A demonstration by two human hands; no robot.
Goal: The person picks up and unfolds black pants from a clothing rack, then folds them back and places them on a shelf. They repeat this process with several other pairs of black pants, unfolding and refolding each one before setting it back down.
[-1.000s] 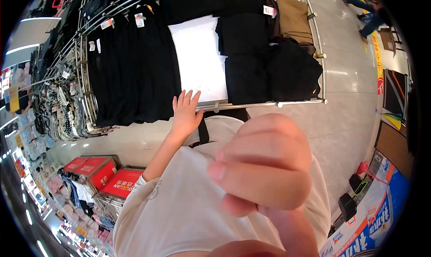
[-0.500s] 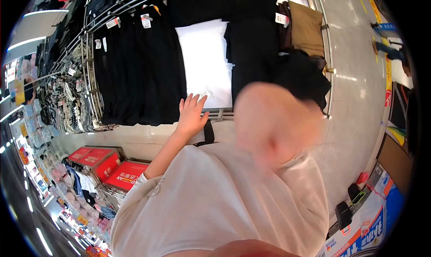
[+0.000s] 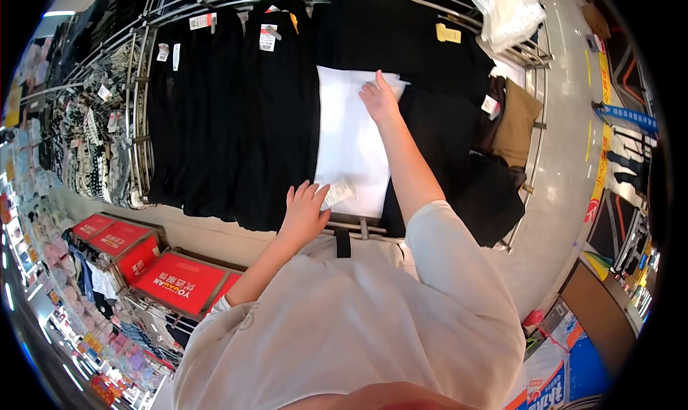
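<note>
A flat white rectangle, a folded garment or packet [image 3: 351, 141], lies among black garments on a metal rack. I cannot tell which it is. My left hand [image 3: 304, 213] rests at its lower left corner, fingers spread, beside a white paper label [image 3: 338, 193]. Near its upper edge lies my right hand [image 3: 380, 100], palm down with thumb and fingers apart. To the left hang black trousers [image 3: 279, 137] with price tags. Folded black clothes [image 3: 444, 123] lie to the right and above. Neither hand grips anything that I can see.
Chrome rails [image 3: 136, 123] frame the rack, with patterned clothes [image 3: 93, 137] beyond on the left. Red signs [image 3: 179, 281] stand at lower left. A brown folded garment [image 3: 517, 123] sits at the right end, and clear plastic [image 3: 505, 12] lies at the top right.
My right hand, blurred above the rack's front before, has reached forward onto the upper part of the white rectangle. My left hand stays at the lower corner. The view has shifted slightly.
</note>
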